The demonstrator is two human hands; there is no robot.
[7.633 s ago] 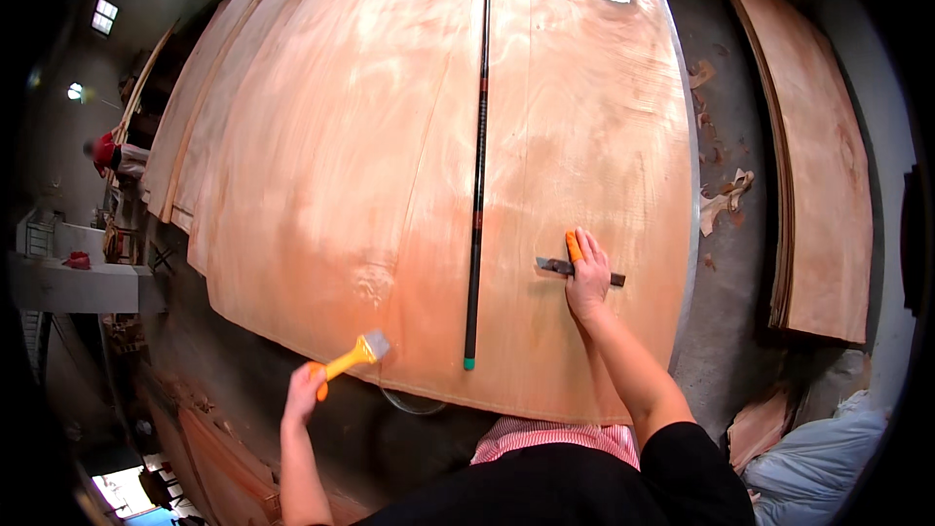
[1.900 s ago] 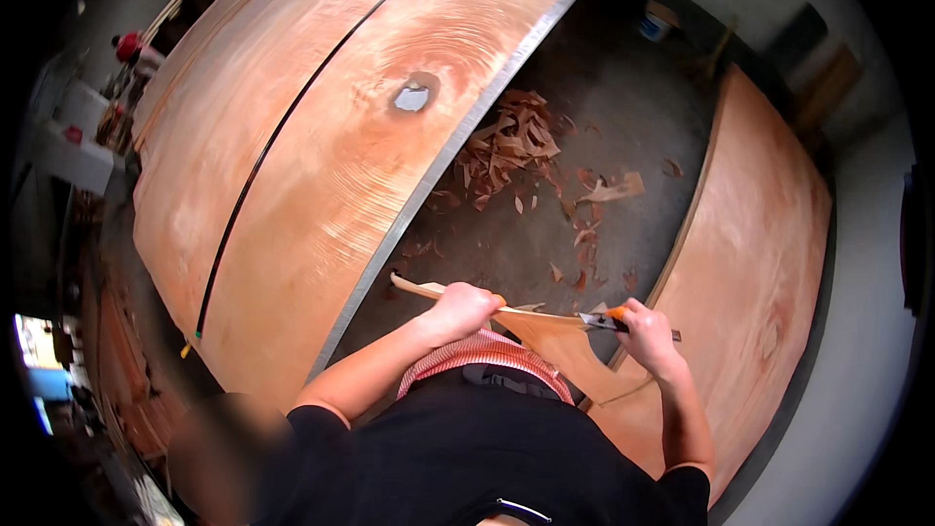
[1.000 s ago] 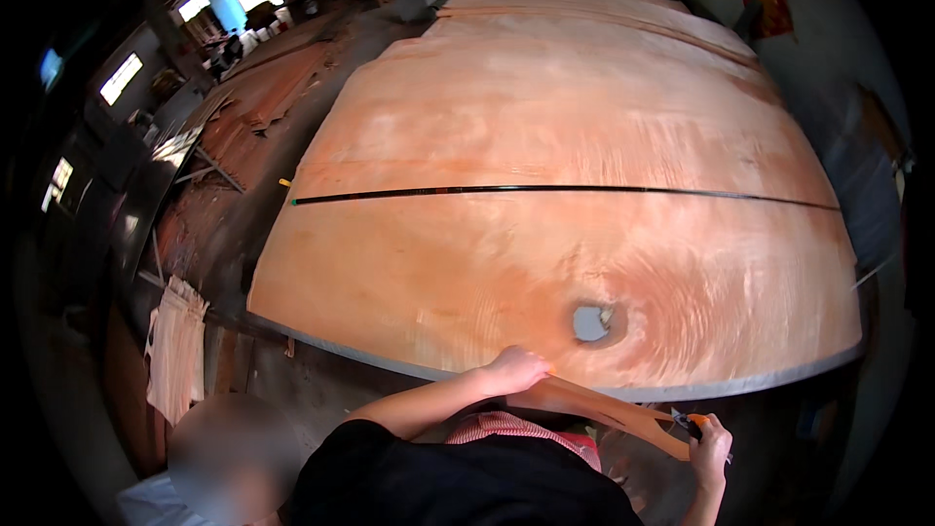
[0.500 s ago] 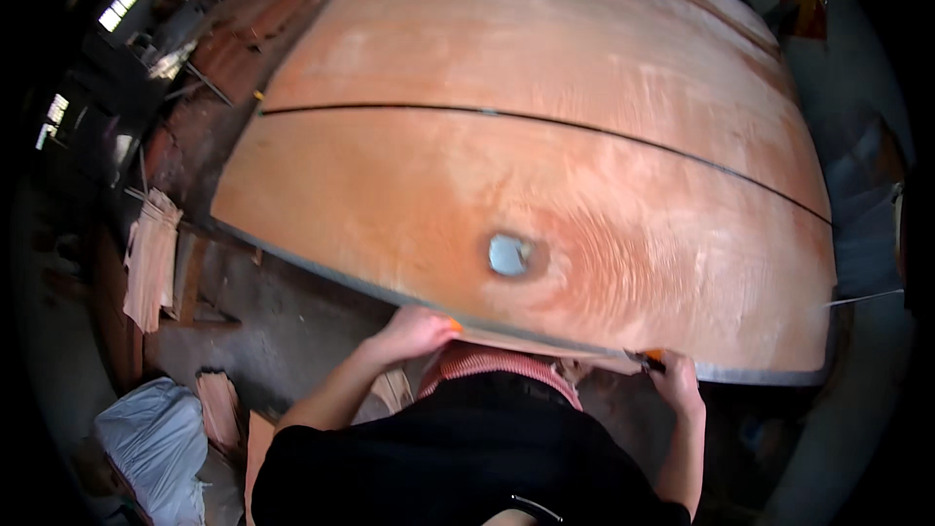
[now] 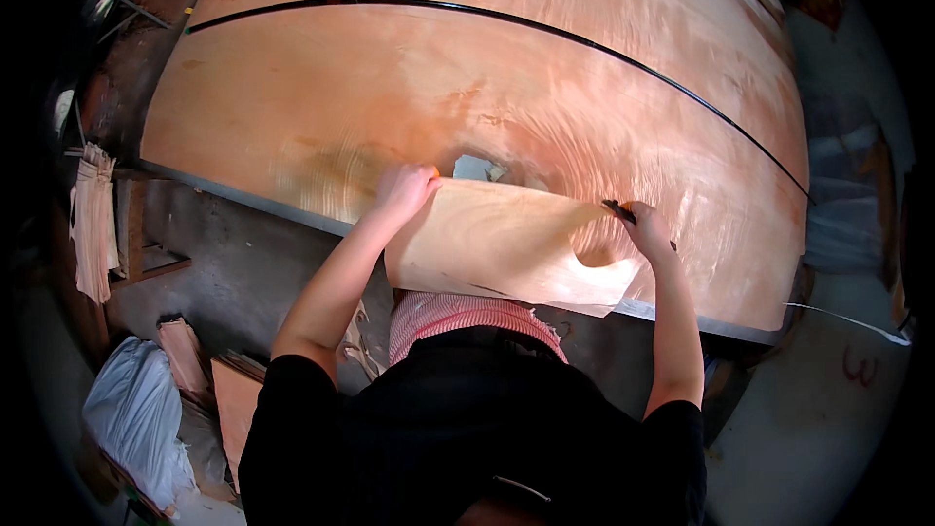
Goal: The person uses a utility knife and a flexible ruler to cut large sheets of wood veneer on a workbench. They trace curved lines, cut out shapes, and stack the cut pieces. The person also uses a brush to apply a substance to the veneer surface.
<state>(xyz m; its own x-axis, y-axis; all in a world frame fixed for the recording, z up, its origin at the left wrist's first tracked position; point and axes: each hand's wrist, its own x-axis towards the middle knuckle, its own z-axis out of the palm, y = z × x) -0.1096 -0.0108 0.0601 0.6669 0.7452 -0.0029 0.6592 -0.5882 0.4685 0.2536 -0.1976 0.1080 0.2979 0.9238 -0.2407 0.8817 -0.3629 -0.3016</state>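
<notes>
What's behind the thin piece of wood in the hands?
Part of a pale hole in the big wooden sheet peeks above the thin piece. The hole's lower part and some of the sheet's grey edge are covered, so they can't be seen.

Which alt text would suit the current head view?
A person's left hand and right hand hold a pale veneer piece over the near edge of a larger veneer sheet with a hole; the right also holds a slim dark tool.

Through the left head-worn fisheye camera, we look steeply down and forward over a black shirt (image 5: 467, 399); the left hand (image 5: 405, 193) and right hand (image 5: 647, 231) sit close, the broad veneer sheet (image 5: 321, 68) stretching farther away.
</notes>
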